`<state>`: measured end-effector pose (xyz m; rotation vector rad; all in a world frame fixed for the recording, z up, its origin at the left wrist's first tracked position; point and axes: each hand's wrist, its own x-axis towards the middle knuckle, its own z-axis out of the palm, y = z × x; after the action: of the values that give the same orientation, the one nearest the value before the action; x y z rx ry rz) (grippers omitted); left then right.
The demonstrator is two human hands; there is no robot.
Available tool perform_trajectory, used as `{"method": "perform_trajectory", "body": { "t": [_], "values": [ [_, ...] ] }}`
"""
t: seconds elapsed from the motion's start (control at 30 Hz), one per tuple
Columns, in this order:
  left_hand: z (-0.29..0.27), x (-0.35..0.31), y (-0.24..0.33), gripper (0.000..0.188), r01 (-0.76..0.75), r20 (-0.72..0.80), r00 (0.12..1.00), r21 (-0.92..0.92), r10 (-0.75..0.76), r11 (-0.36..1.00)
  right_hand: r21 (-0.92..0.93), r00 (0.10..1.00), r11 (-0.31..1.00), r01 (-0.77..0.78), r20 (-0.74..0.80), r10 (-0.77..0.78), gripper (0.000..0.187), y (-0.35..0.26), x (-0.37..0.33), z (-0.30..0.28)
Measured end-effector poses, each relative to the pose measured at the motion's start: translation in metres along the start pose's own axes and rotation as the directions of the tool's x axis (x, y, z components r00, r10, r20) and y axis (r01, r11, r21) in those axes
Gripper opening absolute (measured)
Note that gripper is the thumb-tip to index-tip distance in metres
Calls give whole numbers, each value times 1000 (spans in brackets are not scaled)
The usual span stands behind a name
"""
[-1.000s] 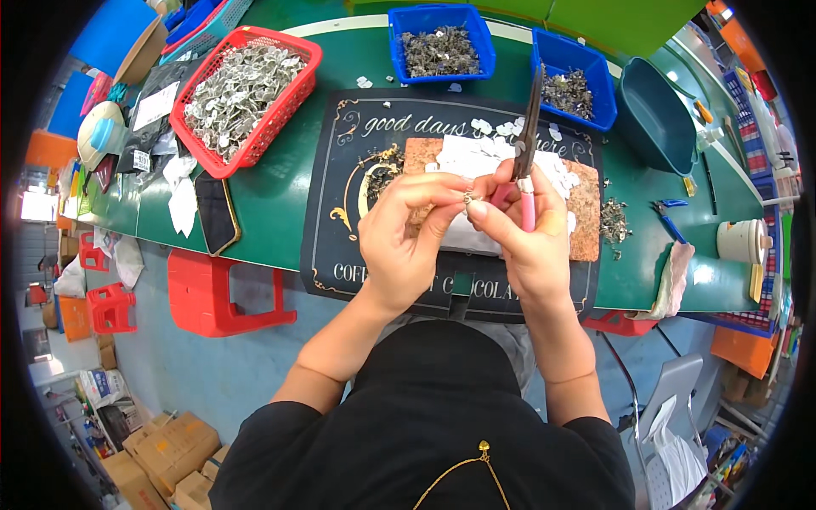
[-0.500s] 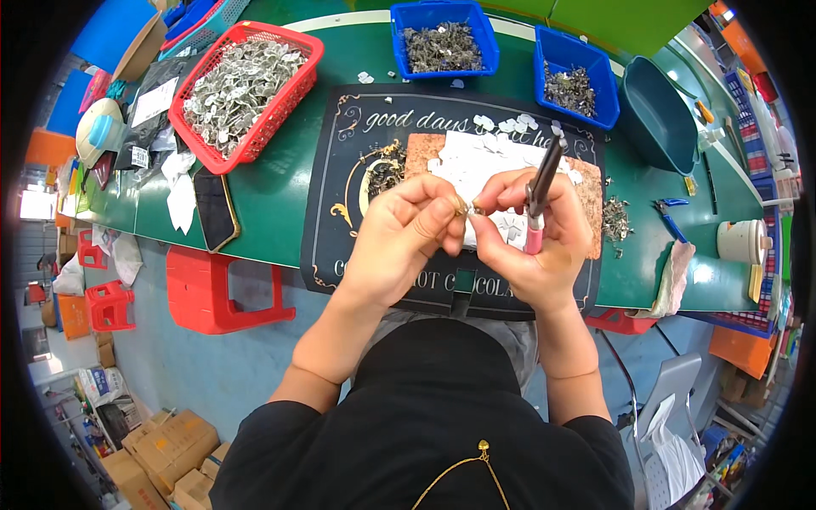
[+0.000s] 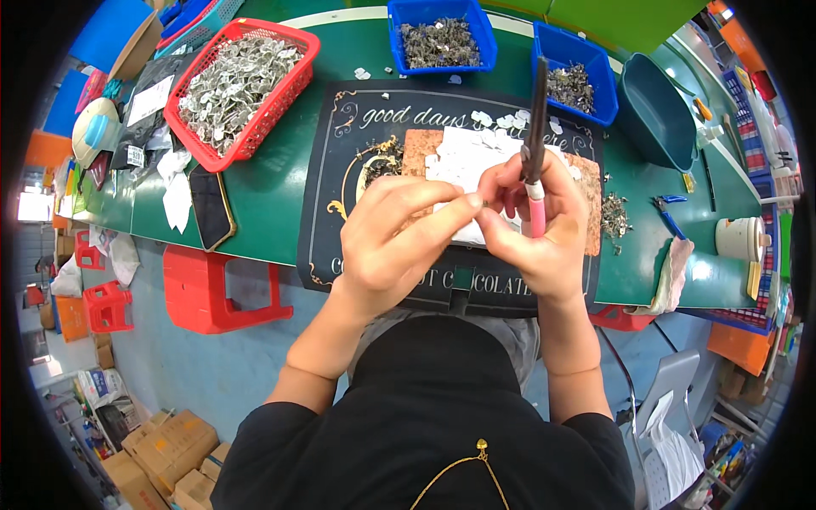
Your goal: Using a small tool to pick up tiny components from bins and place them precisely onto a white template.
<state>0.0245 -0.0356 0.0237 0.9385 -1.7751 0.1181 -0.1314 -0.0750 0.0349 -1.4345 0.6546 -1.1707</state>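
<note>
Pink-handled pliers are held above a green tabletop, on which a black printed mat is laid. Left of the mat, a red perforated basket is heaped with flat silvery pieces. Across the mat, a reddish-brown board is set, its top largely covered by white pieces. Beyond its far right corner, a dark green basin is placed beside two blue bins, in which dark metal parts are piled. Over the board, both hands are brought together at the fingertips. By the right hand, the pliers are clamped in curled fingers, their dark jaws pointed away from the body. In the left hand, the fingers are drawn together; whether anything is pinched by them alone cannot be told. Where the fingertips meet, a tiny dark piece is glimpsed, mostly hidden
</note>
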Motion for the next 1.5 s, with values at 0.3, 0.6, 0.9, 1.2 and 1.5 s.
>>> {"method": "perform_trajectory", "body": {
  "t": [0.3, 0.6, 0.9, 1.2, 1.5],
  "values": [
    [-1, -2, -6, 21, 27, -33, 999, 27, -26, 999, -61, 997, 996, -61, 43, 63, 31, -7, 5, 2],
    [-2, -5, 0, 27, 734, 408, 603, -622, -686, 275, -341, 895, 830, 442, 222, -386, 35, 7, 5, -1],
    [6, -1, 9, 22, 598, 174, 742, -608, -648, 522, -168, 991, 978, 128, 52, -120, 32, -1, 4, -1],
    [11, -9, -3, 30, 338, 62, 941, -209, -332, 918, 21, 992, 992, -123, 27, 123, 28, 4, 5, -4],
    [10, -11, 5, 17, 557, 161, 829, -334, -536, 761, -46, 998, 997, -55, 21, 56, 29, 8, 2, -5]
  ]
}}
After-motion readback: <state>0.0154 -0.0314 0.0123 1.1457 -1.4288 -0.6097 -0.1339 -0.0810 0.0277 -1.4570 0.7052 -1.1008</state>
